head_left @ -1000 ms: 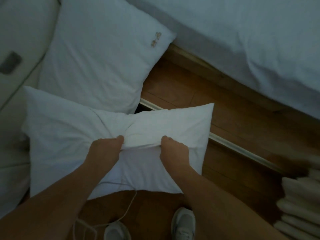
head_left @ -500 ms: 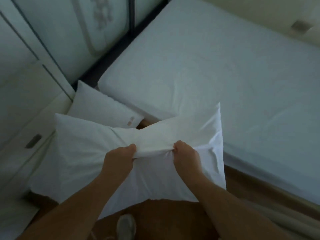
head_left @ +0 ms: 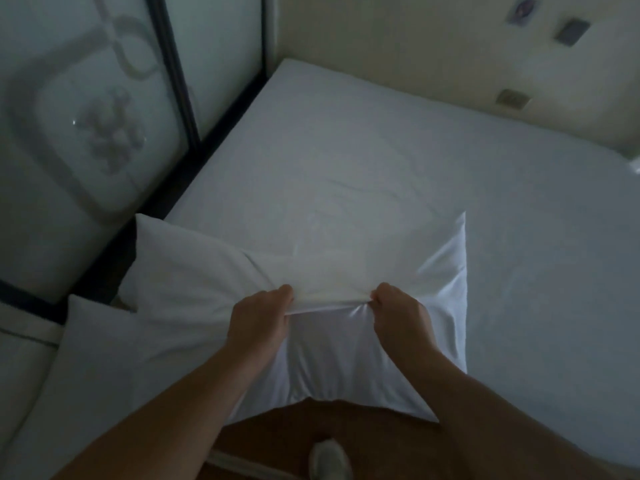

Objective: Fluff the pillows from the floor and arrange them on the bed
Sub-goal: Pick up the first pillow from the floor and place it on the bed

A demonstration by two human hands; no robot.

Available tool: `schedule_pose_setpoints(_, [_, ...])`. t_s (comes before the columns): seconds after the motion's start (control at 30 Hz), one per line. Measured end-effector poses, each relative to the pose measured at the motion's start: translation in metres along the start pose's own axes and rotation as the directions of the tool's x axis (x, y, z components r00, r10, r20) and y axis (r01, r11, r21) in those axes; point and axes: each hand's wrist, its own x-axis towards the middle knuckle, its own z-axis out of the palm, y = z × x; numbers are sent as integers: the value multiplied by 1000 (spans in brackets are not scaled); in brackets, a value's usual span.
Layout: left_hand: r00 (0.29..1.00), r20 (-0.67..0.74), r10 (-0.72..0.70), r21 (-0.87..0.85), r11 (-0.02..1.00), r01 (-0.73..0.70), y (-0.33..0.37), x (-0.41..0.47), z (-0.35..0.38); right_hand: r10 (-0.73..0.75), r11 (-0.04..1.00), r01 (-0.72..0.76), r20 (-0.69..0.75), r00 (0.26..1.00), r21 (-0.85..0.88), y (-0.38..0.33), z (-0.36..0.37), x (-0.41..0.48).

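I hold a white pillow (head_left: 339,358) up in front of me, over the near edge of the bed (head_left: 398,161). My left hand (head_left: 259,323) and my right hand (head_left: 398,317) each pinch its upper edge near the middle, about a hand's width apart, and the fabric bunches between them. The pillow hangs below my hands and partly overlaps the white sheet. A second white pillow (head_left: 90,368) lies lower left, between the bed and the wardrobe, half hidden behind the held one.
A wardrobe with frosted patterned sliding doors (head_left: 86,133) stands along the left. A beige wall (head_left: 433,50) runs behind the bed. Brown wooden floor (head_left: 287,431) and my white shoe (head_left: 329,462) show at the bottom.
The pillow has risen from the floor and moved out over the bed. My view has swung up from the floor to the bed, and both hands keep their grip.
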Motion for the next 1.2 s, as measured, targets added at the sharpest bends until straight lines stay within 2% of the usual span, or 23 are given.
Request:
schedule_pose_setpoints(0.17, [996, 0, 84, -17, 996, -84, 35, 105, 6, 81, 997, -82, -39, 996, -12, 53, -21, 86])
schedule_pose_setpoints(0.5, [986, 16, 168, -80, 983, -166, 106, 309, 80, 72, 995, -78, -78, 994, -67, 189, -45, 260])
schedule_pose_setpoints(0.63, [985, -51, 165, -130, 977, -170, 128, 371, 115, 91, 993, -99, -114, 989, -64, 234, -46, 312])
schedule_pose_setpoints(0.67, [988, -33, 151, -112, 982, -154, 131, 385, 123, 103, 993, -108, -112, 988, -39, 242, -44, 324])
schedule_pose_setpoints(0.73, [987, 144, 72, -6, 997, -72, 131, 408, 143, 134, 991, -134, -47, 990, 12, 253, -33, 340])
schedule_pose_setpoints(0.8, [941, 337, -13, 87, 996, -17, 121, 418, 162, 153, 988, -154, 61, 986, 11, 260, -17, 345])
schedule_pose_setpoints(0.87, [925, 379, -34, 101, 995, -5, 109, 414, 177, 157, 988, -155, 127, 979, -30, 261, 1, 345])
schedule_pose_setpoints(1.0, [942, 329, -62, 86, 996, 36, 83, 393, 183, 132, 991, -127, 201, 971, -38, 238, 31, 345])
schedule_pose_setpoints(1.2, [967, 185, -178, 85, 983, 164, 15, 343, 154, -40, 999, 47, 254, 966, -22, 153, 65, 336])
